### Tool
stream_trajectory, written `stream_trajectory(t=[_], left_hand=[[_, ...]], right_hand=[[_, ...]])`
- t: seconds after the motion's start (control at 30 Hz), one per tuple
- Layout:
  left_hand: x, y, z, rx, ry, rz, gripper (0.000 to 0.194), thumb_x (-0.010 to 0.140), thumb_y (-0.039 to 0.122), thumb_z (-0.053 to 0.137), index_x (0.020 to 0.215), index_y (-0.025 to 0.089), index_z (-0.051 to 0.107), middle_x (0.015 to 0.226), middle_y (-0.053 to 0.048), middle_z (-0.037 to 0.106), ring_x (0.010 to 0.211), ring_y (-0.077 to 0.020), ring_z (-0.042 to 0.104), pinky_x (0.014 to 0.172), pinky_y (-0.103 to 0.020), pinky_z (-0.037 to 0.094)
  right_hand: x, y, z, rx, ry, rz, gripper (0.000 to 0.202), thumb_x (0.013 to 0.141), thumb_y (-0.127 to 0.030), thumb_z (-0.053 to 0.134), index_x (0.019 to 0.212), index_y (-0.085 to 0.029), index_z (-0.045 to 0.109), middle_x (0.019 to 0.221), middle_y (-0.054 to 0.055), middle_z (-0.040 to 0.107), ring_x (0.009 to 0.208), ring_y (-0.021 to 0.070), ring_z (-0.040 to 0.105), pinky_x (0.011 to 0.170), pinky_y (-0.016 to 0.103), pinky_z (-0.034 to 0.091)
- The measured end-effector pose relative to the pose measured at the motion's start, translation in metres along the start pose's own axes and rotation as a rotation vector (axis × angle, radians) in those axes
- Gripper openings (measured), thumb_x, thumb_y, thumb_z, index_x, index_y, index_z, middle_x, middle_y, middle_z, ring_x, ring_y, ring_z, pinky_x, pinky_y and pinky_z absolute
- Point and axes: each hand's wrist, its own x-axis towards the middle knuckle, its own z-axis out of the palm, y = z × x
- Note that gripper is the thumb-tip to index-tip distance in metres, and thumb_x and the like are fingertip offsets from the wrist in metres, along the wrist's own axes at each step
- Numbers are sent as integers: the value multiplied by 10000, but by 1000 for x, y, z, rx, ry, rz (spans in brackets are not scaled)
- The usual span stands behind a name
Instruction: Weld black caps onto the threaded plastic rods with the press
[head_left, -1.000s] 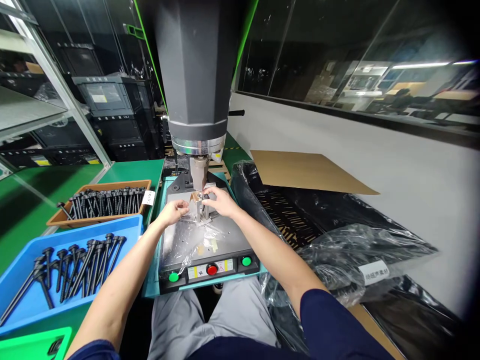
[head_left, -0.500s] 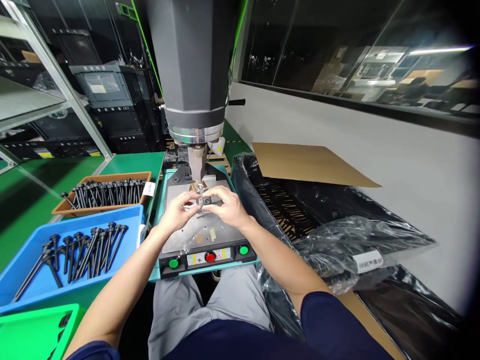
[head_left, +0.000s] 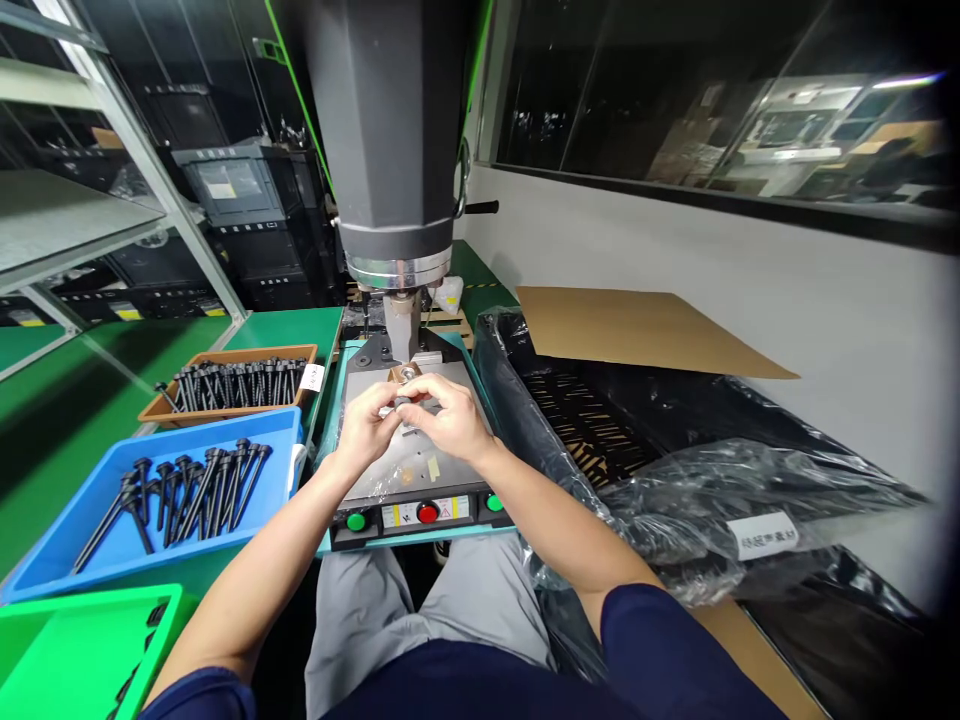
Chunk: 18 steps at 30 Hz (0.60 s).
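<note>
My left hand (head_left: pixel 367 422) and my right hand (head_left: pixel 451 420) meet over the metal plate (head_left: pixel 390 470) of a bench press machine. Thumbs and forefingers of both are closed in a pinch around a small dark piece (head_left: pixel 406 402), mostly covered by the fingers, so its kind cannot be told. Just behind the fingertips sits a copper-coloured fixture (head_left: pixel 394 373) with a shiny round seat. Above it hangs the machine's metal tool tip (head_left: pixel 403 325), apart from my hands.
To the left are an orange tray (head_left: pixel 225 412) and a blue tray (head_left: pixel 281 440) with black stemmed parts, and a green tray (head_left: pixel 67 640). Green buttons (head_left: pixel 356 522) and a red button (head_left: pixel 427 513) line the machine's front. At right lies a plastic-lined box (head_left: pixel 517 400) under cardboard (head_left: pixel 645 325).
My hands have drawn closer together, and the fingers now cover more of the small piece. The whole view has shifted slightly, with the surroundings appearing further right.
</note>
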Motion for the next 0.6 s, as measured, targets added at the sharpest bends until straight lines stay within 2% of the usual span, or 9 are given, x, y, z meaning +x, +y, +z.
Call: stream_trajectory(t=[0.1,0.17,0.23,0.3,0.4,0.47,0.53,0.6], left_hand=[[-4,7,-6,58,10,33,170,923,301,548,968,190,669,948,-80,696,895,-183,655,791,-306,515],[-8,12,-17,99,1,40,165,929,295,544,956,183,662,938,-83,697,888,-177,654,790,-303,516],[-12,16,-37,150,24,20,152,925,286,555,958,181,659,940,-77,702,889,-171,653,803,-306,515],[-19,17,-67,223,102,-61,151,910,295,573,954,183,665,934,-64,705,886,-168,650,813,-311,512],[-38,7,-121,367,244,-333,211,880,354,585,944,173,674,922,-49,704,834,-163,642,774,-293,505],[-56,-9,-152,486,245,-584,242,845,388,597,880,159,667,828,-33,697,735,-153,619,701,-270,484],[-76,-30,-171,536,69,-828,253,795,416,626,772,165,647,673,-7,661,620,-146,578,616,-261,447],[-94,-52,-177,535,-127,-1005,250,763,426,643,712,182,629,592,1,639,567,-154,569,573,-265,423]], right_hand=[[-3,-7,3,124,20,110,173,909,-346,616,921,-205,717,907,35,731,837,177,683,779,303,553],[-6,-10,4,213,43,203,240,943,-381,567,951,-205,729,923,41,741,821,177,700,762,305,569],[-9,-9,5,279,71,264,278,956,-410,546,968,-202,730,941,50,746,787,175,708,736,311,583],[-14,-6,3,314,88,287,279,951,-422,559,965,-198,724,940,57,748,764,174,708,723,320,592],[-25,1,-1,342,107,312,259,938,-424,585,962,-199,710,891,56,748,727,173,702,701,331,596],[-34,5,-4,358,121,336,246,930,-421,600,978,-201,700,864,55,746,699,173,696,678,335,594],[-41,7,-4,363,132,361,238,921,-415,616,987,-200,693,847,55,743,686,174,692,665,338,592],[-47,9,-4,361,127,388,234,912,-410,631,992,-198,691,837,55,743,681,174,691,662,336,592]])
